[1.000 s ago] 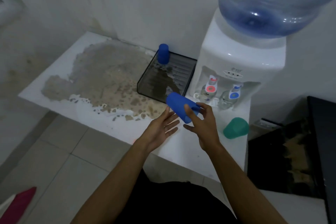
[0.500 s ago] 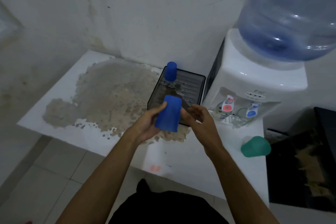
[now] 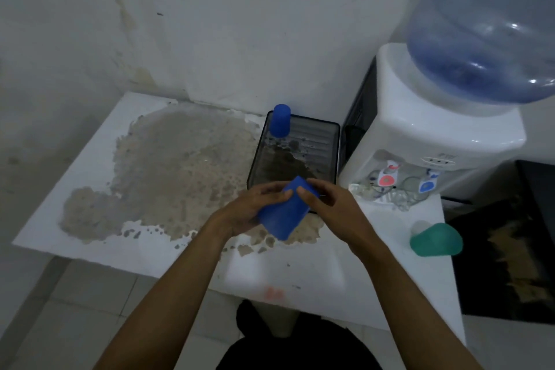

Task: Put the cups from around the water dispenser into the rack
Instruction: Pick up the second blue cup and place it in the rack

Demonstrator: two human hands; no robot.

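I hold a blue cup (image 3: 282, 215) tilted, its closed end up, just in front of the dark rack tray (image 3: 255, 165). My left hand (image 3: 249, 210) grips its left side. My right hand (image 3: 330, 201) touches its upper right with thumb and fingertips. A second blue cup (image 3: 280, 120) stands upside down in the rack's far left corner. A green cup (image 3: 437, 240) lies on its side on the counter in front of the white water dispenser (image 3: 426, 141).
The white counter (image 3: 99, 219) has a large worn grey-brown patch. The blue water bottle (image 3: 486, 24) sits on top of the dispenser. A dark cabinet (image 3: 516, 243) stands to the right. Tiled floor lies below the counter's front edge.
The blue cup passed from my right hand towards my left, turned closed end up, and now tilts between both hands near the rack's front edge. The view shifted left.
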